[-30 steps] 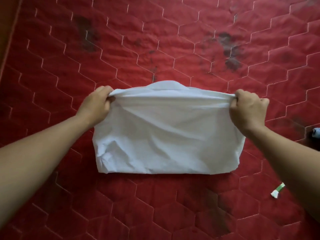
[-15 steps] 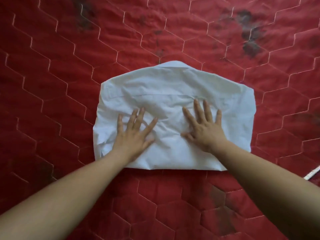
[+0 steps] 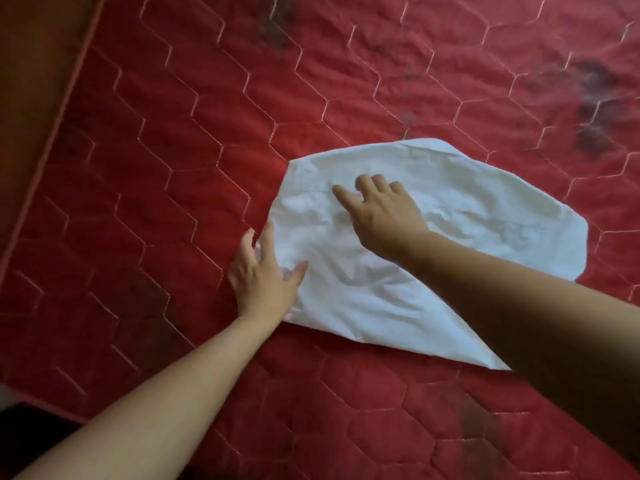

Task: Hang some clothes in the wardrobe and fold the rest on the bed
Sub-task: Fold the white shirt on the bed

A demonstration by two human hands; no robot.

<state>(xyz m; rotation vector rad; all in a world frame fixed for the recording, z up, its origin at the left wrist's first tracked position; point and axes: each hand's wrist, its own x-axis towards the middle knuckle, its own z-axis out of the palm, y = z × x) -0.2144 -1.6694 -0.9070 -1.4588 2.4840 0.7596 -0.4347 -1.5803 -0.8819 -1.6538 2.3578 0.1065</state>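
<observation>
Closest to the camera, two bare forearms come in from the bottom edge, and the right one is the main thing in the way: it lies across the near right part of the folded white garment point(image 3: 485, 202), so that corner is hidden under it. In the bottom left there's a dark patch of floor point(image 3: 24, 434) past the mattress corner, too dim to make out. Next up, the left hand point(image 3: 263, 275) lies flat at the garment's left edge, fingers straight and a bit spread, thumb over on the cloth, gripping nothing. The right hand point(image 3: 384, 213) sits further up on top of the garment, palm down, forefinger stretched out to the left and the others loosely extended, also holding nothing. The garment lies flat on the bed point(image 3: 156, 174), right of the middle, folded into a rough rounded slab with a hump on its far side. It's thin, creased white fabric with a seam line near the right hand's fingers. The bed's surface is red quilted stuff, stitched in pale hexagons, slightly puffy. Further back there are dark smudgy stains point(image 3: 592, 98) on the right and another at the top. A corded edge point(image 3: 59, 109) runs down the left side, with a plain brown surface point(image 3: 34, 64) beyond it.
</observation>
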